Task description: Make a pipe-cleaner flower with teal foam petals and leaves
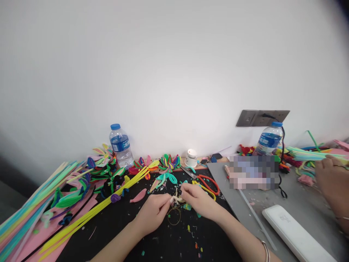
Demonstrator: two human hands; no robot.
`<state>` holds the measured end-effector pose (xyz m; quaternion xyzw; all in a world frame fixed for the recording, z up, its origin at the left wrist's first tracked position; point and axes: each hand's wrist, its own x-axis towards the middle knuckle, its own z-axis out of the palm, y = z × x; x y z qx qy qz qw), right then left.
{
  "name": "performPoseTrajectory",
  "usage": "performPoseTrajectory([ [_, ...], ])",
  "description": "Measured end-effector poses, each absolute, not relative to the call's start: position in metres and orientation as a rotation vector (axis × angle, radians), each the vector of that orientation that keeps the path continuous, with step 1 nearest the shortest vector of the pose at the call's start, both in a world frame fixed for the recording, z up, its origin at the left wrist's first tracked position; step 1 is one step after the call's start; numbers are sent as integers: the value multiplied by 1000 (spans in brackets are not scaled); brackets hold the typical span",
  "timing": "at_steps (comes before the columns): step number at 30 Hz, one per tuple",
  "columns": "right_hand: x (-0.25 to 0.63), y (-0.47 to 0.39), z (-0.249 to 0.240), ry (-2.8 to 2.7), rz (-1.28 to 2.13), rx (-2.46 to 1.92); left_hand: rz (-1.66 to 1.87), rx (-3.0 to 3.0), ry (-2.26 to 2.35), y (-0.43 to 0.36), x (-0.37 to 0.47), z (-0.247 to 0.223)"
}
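Both hands meet over the black mat at the centre. My left hand (154, 212) pinches the left end of a small cream twisted pipe-cleaner piece (177, 199). On its other side, my right hand (196, 198) has thumb and fingers closed on the right end. A thin wire ring (173, 216) shows just below the piece. Left of my left hand lies a pink leaf shape (138, 195). Behind the hands are a teal looped shape (164, 178) and red-handled scissors (208, 183).
Yellow pipe cleaners (109, 198) and a multicoloured bundle (35, 200) lie left. Water bottles (121, 146) (268, 140), a white cup (191, 158) and a white case (296, 233) stand or lie around. Another person's hand (333, 183) is at far right.
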<state>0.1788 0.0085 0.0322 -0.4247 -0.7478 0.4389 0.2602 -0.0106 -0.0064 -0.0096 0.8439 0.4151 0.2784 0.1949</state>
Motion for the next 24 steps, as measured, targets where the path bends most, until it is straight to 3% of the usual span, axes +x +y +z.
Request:
performPoseTrajectory([
  [8, 177, 9, 28, -2166, 853, -1158, 852, 2200, 1075, -10, -7, -2],
  [24, 175, 6, 29, -1919, 1001, -1101, 670, 2153, 968, -18, 1, 6],
])
